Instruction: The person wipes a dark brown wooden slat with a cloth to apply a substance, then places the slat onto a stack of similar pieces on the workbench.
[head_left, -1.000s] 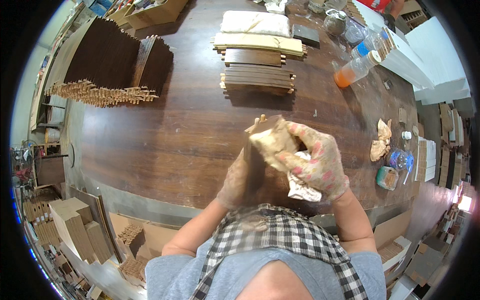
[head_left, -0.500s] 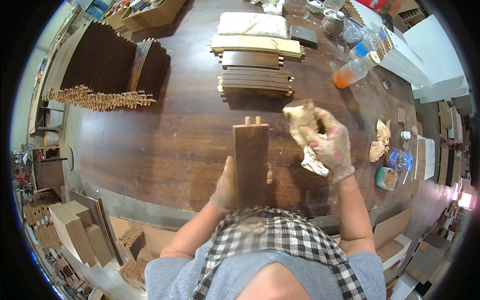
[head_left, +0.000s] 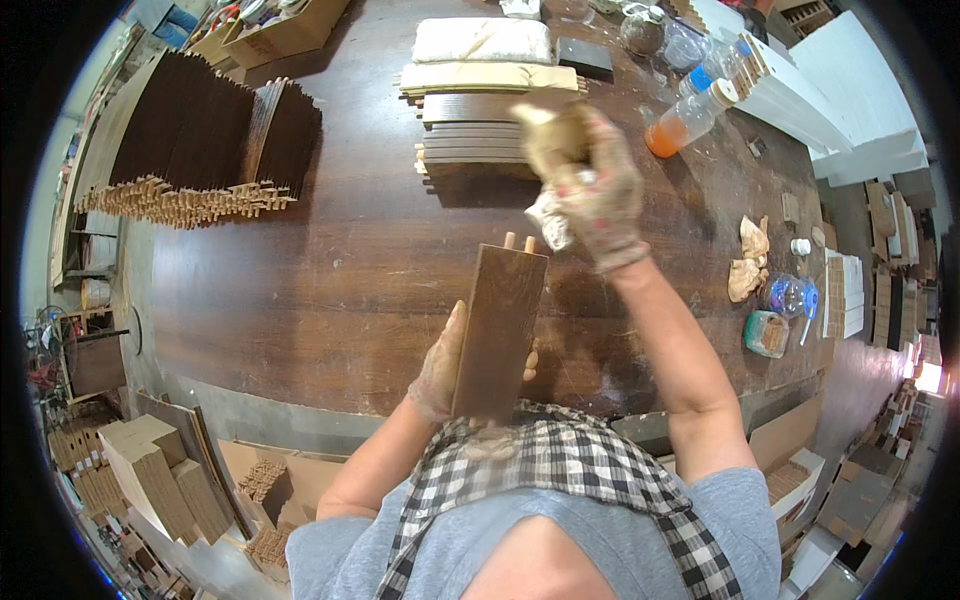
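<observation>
My gloved left hand [head_left: 440, 366] grips a dark brown wooden board [head_left: 503, 325] around its edges, thumb on the left side, a fingertip showing on the right. Two pale dowels [head_left: 519, 242] stick out of the board's far end, and it tilts slightly to the right. Above and to the right of the board, my right hand [head_left: 603, 197], in a stained glove with pink dots, is closed on a crumpled tan and white cloth [head_left: 556, 140]; motion blurs both somewhat. Ahead lies a stack of dark doweled boards [head_left: 470, 148], partly behind the cloth.
A large stack of dark doweled boards [head_left: 180, 130] stands at the far left. Beyond the middle stack are pale boards [head_left: 490, 77] and a white bundle [head_left: 482, 40]. On the right are a bottle of orange liquid [head_left: 690, 118], crumpled rags [head_left: 748, 262] and a cut-open container [head_left: 767, 334].
My right hand has moved up and left with the cloth, toward the middle stack. The board in my left hand has tipped slightly to the right. The whole view has shifted a little.
</observation>
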